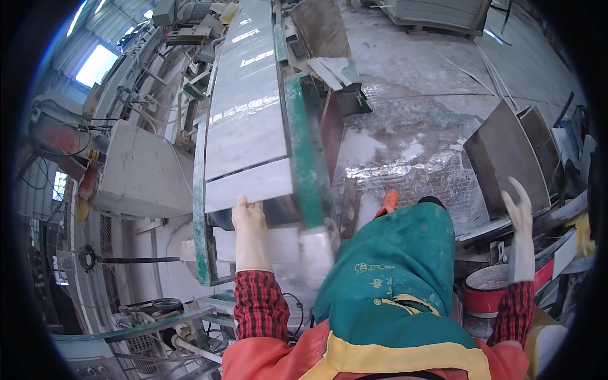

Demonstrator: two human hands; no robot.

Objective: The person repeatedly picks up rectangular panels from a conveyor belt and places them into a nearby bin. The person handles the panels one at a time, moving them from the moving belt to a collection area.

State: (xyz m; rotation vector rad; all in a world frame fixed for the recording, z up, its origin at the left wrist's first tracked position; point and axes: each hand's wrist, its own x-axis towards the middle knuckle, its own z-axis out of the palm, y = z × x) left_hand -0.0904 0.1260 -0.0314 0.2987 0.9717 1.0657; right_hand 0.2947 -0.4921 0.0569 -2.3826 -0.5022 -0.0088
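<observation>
My left hand [249,216], in what looks like a pale glove, grips the near edge of a narrow white slab strip [253,185]. Its thumb side lies on top and the rest of the fingers are partly hidden. The strip rests at the near end of a conveyor, just short of a longer white slab [247,142], with a thin dark gap between them. Out to the right, my right hand [520,206] is raised with fingers spread and holds nothing. Behind it lean large grey-brown slabs [506,158].
A green side rail [304,152] runs along the conveyor's right. Slab offcuts [330,71] lie beside it. A red bucket [486,291] stands by my right arm. The floor [405,139] is wet. Machinery with a green frame [145,329] sits at lower left.
</observation>
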